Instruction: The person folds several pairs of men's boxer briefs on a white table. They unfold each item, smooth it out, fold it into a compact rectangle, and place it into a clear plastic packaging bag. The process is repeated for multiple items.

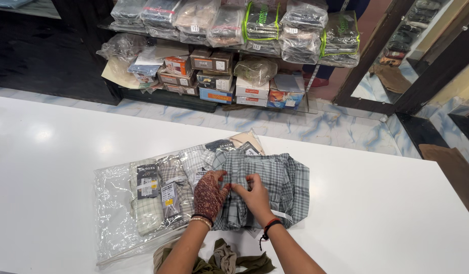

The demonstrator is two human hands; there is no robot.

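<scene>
We see both of our forearms bare, with no sleeves reaching into view. Our left hand (210, 194) carries a dense, dark reddish-brown henna pattern across its back and down onto the fingers, and at its wrist sit a few thin bangles (202, 219), a dark one beside paler, gold-toned ones. Our right hand (255, 195) has no such pattern, and its wrist wears a red thread (269, 223) next to a black cord band (272, 227), from which a short loose end hangs down.
</scene>
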